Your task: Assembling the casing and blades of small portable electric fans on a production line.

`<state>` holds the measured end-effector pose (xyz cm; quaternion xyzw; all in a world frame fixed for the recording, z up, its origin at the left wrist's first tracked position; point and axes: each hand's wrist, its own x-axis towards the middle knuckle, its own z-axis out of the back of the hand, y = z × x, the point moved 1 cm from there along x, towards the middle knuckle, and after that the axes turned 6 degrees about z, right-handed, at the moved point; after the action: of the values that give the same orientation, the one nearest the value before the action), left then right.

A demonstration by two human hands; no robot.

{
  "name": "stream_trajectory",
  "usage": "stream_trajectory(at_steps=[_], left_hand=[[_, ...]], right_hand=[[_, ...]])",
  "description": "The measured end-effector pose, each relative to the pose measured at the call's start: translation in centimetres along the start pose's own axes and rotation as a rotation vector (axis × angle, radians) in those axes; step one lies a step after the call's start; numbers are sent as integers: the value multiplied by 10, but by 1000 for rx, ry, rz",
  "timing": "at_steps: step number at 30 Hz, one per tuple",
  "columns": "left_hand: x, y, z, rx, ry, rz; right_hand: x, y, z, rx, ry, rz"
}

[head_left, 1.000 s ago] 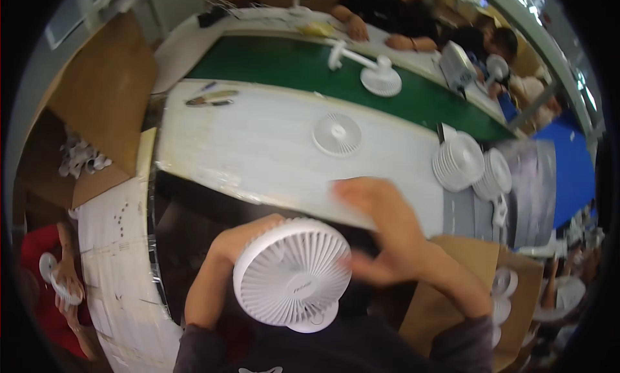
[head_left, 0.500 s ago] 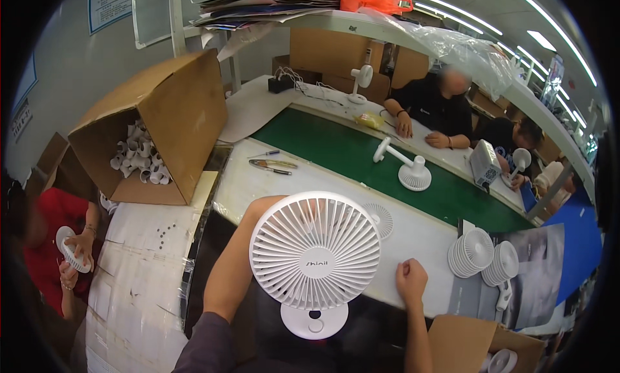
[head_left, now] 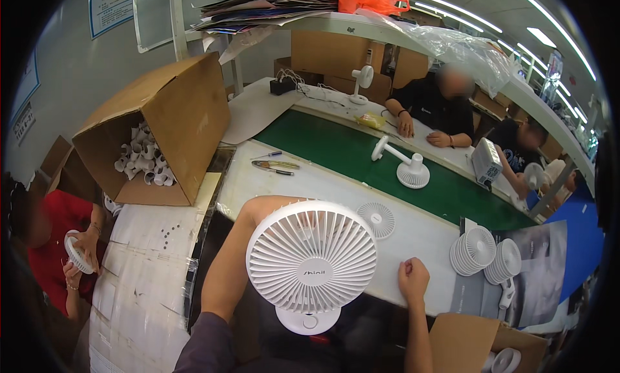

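A white desk fan (head_left: 312, 260) with a round grille and a base hangs in front of me, its grille turned up toward the camera. My left arm reaches around behind it, and a little of my left hand (head_left: 318, 226) shows through the slats, holding the fan from the back; most of its fingers are hidden. My right hand (head_left: 414, 281) rests as a loose fist on the white table edge, right of the fan and apart from it. What is inside the fist, if anything, is hidden. A loose round white grille (head_left: 376, 220) lies flat just beyond the fan.
Pliers (head_left: 276, 168) and a screwdriver (head_left: 265, 155) lie at the left. On the green belt (head_left: 336, 144) lies another fan (head_left: 403, 162). Stacked grilles (head_left: 476, 250) stand at the right. A carton (head_left: 187, 108) of white parts is at the left. Co-workers sit left and across.
The fan has shifted slightly left and tilted, so less of its base shows and the loose grille behind it is more exposed. My right fist has stayed on the table.
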<state>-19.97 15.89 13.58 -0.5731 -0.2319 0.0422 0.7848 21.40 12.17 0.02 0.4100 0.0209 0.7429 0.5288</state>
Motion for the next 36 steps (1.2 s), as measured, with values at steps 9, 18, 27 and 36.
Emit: stream_trajectory(at_steps=[9,18,27,36], left_hand=[[16,1,-15,174,-76,-78],[-19,-18,-22,164,-169,209],[-90,-154,-102,1422,-1501,1085],[-302,-182,-139,1633,-2096,1604]], right_hand=[[-2,-8,6,-7,26,-24],[-2,8,0,67,51,-49],[-8,-9,14,71,12,-39],[33,-26,12,21,-9,5]])
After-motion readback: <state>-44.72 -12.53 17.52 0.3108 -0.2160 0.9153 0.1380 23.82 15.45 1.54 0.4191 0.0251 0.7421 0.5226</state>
